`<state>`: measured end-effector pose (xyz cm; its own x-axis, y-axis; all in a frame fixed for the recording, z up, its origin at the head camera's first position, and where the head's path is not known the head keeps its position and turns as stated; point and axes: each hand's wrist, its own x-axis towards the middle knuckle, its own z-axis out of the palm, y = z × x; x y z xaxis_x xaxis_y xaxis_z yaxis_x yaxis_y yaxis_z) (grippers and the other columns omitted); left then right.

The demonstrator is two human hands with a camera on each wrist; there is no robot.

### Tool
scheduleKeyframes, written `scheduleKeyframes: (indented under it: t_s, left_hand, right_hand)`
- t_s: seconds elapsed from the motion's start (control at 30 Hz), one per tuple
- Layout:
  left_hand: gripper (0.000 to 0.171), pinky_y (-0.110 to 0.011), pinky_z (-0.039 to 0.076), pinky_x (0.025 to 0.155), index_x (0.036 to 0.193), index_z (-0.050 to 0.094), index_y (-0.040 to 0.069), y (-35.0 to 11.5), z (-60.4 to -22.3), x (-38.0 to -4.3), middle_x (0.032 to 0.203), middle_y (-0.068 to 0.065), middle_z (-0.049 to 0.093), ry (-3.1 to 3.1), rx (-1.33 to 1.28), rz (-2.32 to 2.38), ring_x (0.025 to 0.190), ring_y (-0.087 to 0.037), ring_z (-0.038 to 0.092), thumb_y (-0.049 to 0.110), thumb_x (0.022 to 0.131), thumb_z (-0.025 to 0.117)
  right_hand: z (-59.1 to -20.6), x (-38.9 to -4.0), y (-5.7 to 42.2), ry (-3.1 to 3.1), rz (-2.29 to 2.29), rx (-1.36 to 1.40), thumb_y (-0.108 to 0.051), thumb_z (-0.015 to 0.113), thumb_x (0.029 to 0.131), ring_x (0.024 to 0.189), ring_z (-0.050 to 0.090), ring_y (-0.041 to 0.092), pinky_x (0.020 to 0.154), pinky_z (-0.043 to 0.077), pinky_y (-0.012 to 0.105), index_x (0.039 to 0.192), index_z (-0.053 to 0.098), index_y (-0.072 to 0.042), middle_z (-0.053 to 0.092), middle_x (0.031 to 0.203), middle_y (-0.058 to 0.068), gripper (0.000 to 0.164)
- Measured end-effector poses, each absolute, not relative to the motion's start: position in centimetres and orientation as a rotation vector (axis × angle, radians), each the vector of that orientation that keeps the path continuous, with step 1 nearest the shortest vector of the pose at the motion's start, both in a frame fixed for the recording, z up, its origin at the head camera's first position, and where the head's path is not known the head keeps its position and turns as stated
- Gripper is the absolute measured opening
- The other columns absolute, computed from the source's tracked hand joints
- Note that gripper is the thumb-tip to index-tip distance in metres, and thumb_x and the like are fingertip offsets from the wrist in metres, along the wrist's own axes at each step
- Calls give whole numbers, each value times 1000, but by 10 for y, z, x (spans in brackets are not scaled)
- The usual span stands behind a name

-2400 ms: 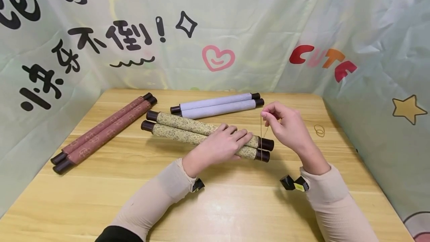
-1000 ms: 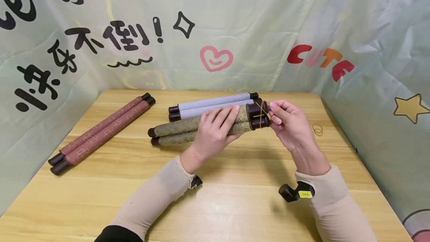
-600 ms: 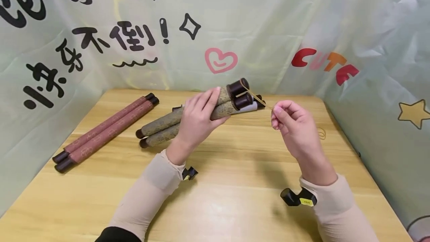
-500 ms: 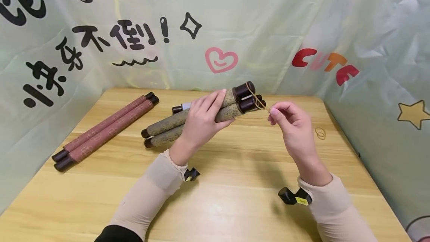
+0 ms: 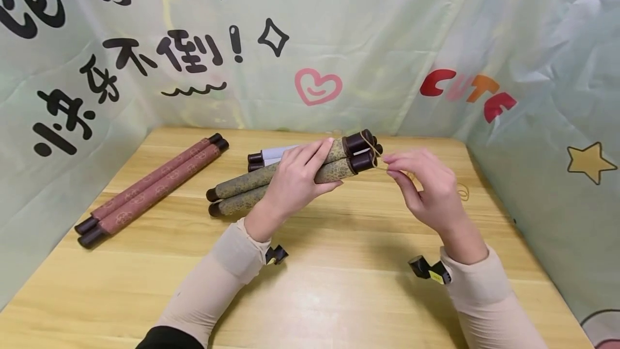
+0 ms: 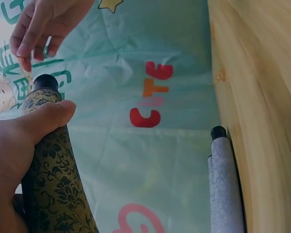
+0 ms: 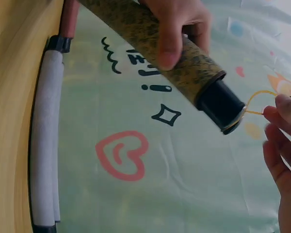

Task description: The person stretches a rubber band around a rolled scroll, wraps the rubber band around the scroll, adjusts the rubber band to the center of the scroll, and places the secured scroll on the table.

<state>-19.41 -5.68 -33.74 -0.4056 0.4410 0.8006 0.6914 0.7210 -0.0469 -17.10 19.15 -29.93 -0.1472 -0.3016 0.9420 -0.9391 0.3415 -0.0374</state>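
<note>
My left hand (image 5: 297, 174) grips a scroll (image 5: 242, 181) in green-gold floral cloth, its two parallel rolls ending in dark knobs. The right end is raised toward the back of the table. Around those right knobs runs a thin tan rubber band (image 5: 371, 146). My right hand (image 5: 428, 185) pinches the band's free part between thumb and fingers, just right of the knobs. In the right wrist view the rubber band (image 7: 254, 94) loops from the knob's tip to the fingertips. The left wrist view shows my left thumb (image 6: 53, 116) lying along the patterned scroll (image 6: 58, 170).
A reddish scroll (image 5: 155, 190) lies slanted at the table's left. Behind the held one is a pale lilac scroll (image 5: 273, 153), partly hidden. Loose rubber bands (image 5: 463, 192) lie at the right, partly behind my right hand. Printed cloth walls (image 5: 378, 58) enclose the wooden table (image 5: 315, 295).
The scroll has swung from slanting down rightward to right end raised. The band, first around the right knobs, was crossed there, then drawn outward; now my right hand is closer to the knobs.
</note>
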Motion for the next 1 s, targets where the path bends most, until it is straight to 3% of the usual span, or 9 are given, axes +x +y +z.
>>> scheduleKeyframes:
  t_s: [0.13, 0.3, 0.47, 0.67, 0.83, 1.0]
  left_hand:
    - [83, -46, 49, 92, 137, 55, 3, -56, -339, -195, 124, -13, 62, -2078, -888, -345, 106, -33, 62, 46, 73, 84]
    - [84, -45, 49, 93, 137, 55, 1, -56, -340, -194, 125, -14, 62, -2107, -923, -341, 106, -32, 63, 47, 73, 84]
    - [85, -44, 49, 93, 138, 54, 2, -56, -339, -192, 126, -14, 62, -2149, -947, -333, 107, -31, 63, 49, 73, 83]
    - [86, -44, 48, 95, 139, 53, 4, -55, -339, -192, 127, -14, 62, -2209, -997, -281, 109, -31, 62, 52, 74, 81]
    - [86, -45, 48, 96, 141, 51, 4, -53, -339, -192, 132, -13, 59, -2260, -1134, -237, 115, -29, 60, 54, 77, 77]
    - [85, -46, 47, 97, 142, 50, 4, -52, -339, -192, 134, -13, 58, -2300, -1126, -234, 115, -31, 60, 54, 78, 76]
  right_hand:
    - [-296, -170, 191, -1573, 823, 1151, -12, 65, 95, 76, 66, 36, 87, 49, 24, 87, 67, 3, 71, 89, 18, 17]
    - [-295, -170, 196, -1588, 766, 1130, -19, 61, 98, 73, 68, 32, 89, 48, 18, 85, 67, 3, 72, 87, 15, 26]
    - [-296, -173, 203, -1648, 700, 1125, -21, 61, 98, 69, 66, 28, 79, 50, 23, 87, 70, 2, 72, 83, 12, 27]
    - [-298, -179, 209, -1698, 727, 1057, -23, 60, 99, 77, 66, 32, 92, 45, 17, 88, 69, 4, 70, 88, 16, 31]
    - [-301, -183, 216, -1776, 806, 864, 0, 70, 87, 71, 63, 29, 82, 44, 13, 91, 69, 5, 70, 85, 16, 6]
    - [-298, -180, 227, -1894, 877, 695, 13, 72, 79, 77, 59, 12, 78, 43, 14, 94, 68, 6, 69, 86, 14, 17]
